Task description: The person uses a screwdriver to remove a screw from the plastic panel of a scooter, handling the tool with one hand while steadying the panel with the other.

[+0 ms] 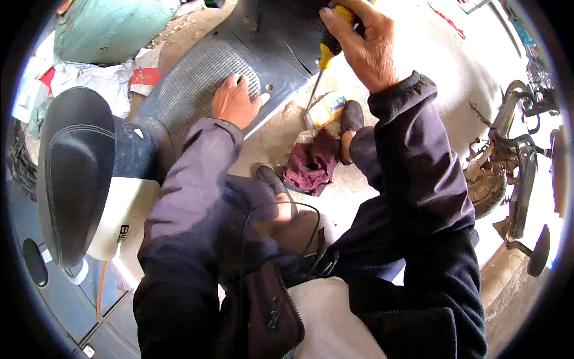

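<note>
My right hand [371,48] is closed around the yellow and black handle of a screwdriver [327,55], at the top of the view. Its thin metal shaft points down, toward the ground. My left hand [235,100] rests on the ribbed grey footboard [206,69] of a scooter, fingers partly curled and thumb out to the side, holding nothing that I can see. The scooter's dark front panel [278,24] rises beyond the footboard. Its black stitched seat [78,173] is at the left, above a white side panel [128,212].
A maroon cloth [312,163] and a yellow packet [330,109] lie on the ground by my shoes. At the right stands another two-wheeler [508,155] with its wheel and metal parts showing. A pale green container [110,30] and white sacking [98,81] are at the far left.
</note>
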Tool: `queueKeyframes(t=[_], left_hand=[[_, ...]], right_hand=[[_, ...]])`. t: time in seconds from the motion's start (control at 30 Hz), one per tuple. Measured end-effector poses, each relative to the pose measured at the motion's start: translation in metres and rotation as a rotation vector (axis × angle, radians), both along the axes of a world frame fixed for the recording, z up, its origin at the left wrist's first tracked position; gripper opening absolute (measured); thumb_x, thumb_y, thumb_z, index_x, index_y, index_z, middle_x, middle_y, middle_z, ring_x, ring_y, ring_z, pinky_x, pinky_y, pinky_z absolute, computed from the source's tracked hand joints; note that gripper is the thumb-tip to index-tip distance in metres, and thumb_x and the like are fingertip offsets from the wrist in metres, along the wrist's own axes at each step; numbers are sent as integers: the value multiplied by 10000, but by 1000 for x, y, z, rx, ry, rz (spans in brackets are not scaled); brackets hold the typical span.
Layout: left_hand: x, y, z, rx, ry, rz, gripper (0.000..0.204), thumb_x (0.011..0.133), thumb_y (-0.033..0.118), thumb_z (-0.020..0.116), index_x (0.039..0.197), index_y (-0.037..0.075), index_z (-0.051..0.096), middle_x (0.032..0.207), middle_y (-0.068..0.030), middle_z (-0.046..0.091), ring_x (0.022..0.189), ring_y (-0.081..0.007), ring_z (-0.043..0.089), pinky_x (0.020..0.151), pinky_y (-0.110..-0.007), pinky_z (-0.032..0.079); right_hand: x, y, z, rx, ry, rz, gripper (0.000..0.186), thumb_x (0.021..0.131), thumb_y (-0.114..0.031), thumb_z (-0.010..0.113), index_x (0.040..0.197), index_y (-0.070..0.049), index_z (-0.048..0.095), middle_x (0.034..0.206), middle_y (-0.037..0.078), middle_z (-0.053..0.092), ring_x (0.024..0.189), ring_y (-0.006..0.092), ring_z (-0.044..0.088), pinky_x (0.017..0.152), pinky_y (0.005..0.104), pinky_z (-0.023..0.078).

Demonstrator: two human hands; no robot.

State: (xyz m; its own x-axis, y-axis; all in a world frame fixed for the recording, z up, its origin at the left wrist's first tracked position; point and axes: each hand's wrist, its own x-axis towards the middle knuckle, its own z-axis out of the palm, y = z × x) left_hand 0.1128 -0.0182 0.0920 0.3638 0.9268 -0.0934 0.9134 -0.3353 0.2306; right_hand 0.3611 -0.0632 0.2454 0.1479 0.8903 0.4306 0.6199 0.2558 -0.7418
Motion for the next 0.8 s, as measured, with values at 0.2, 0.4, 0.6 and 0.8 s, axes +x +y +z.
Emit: queueKeyframes(t=[0.2,0.4,0.6,0.8], left_hand=[[-27,9,-42,308,-24,-60,646,886,415,689,1343,-19,548,1419,-234,505,1307,-381,491,1071,-471,407],[-38,44,-68,371,-13,-9,724,920,478,627,1442,3,464,1545,-209,403,1453,-363,343,1156,-505,317],[-32,35,-66,310,-41,20,749,949,507,588,1494,22,419,1579,-178,366,1482,-353,306,1201,-511,257],[-32,34,-74,388,-56,36,715,977,510,552,1502,46,410,1584,-167,364,1466,-356,328,1190,-513,264]], right_hand=[[-5,-1,-2,24,-20,37,216,937,-157,676,1031,37,658,700,148,663,613,216,673,584,340,520],[9,15,-46,201,-12,84,389,958,-360,714,1173,-35,714,972,144,721,882,246,720,826,341,596],[-17,5,8,62,102,9,153,974,-89,637,1045,47,636,744,48,606,693,101,551,646,265,483],[-39,10,-7,160,95,108,178,978,-73,623,1118,37,623,797,69,631,732,120,600,674,276,505]])
